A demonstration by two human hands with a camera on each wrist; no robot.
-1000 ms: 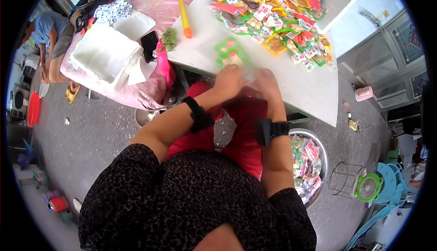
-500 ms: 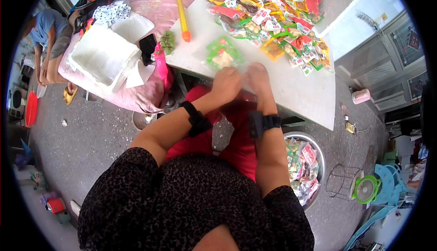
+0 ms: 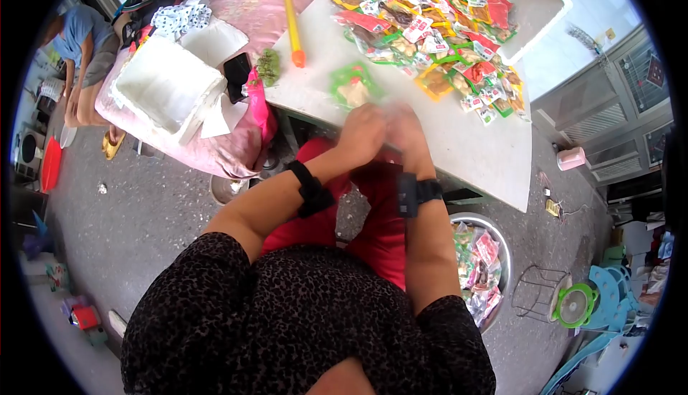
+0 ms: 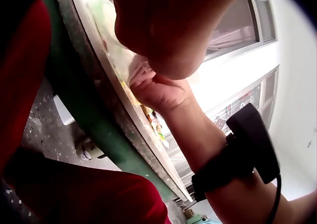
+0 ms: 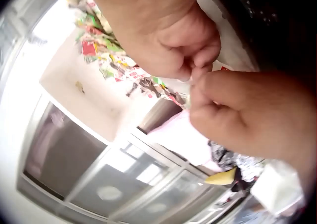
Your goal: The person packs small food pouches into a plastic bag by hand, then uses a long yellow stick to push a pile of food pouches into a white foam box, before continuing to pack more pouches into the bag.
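A clear, green-edged snack packet [image 3: 352, 88] with pale food inside lies close over the table's near edge, slightly blurred. Its near edge runs into my left hand [image 3: 360, 135], whose curled fingers pinch it. Right beside that, my right hand [image 3: 406, 137] has its fingertips up against the left ones, with thumb and fingers bent together at the same edge. In the right wrist view the left hand [image 5: 247, 112] and the right hand [image 5: 173, 41] meet fingertip to fingertip, hiding most of the pinched edge. The left wrist view shows whitish plastic [image 4: 137, 69] at the right hand's fingers.
Many similar packets [image 3: 437, 30] are heaped at the back of the white table [image 3: 473, 148], before a white foam box [image 3: 537, 8]. A metal basin [image 3: 507, 266] of packets stands on the floor at right. An orange-yellow stick [image 3: 292, 26] lies at the table's left.
My right hand has drawn in leftward against the left hand. The packet shifted slightly left and lies flatter, still at the left hand's fingers.
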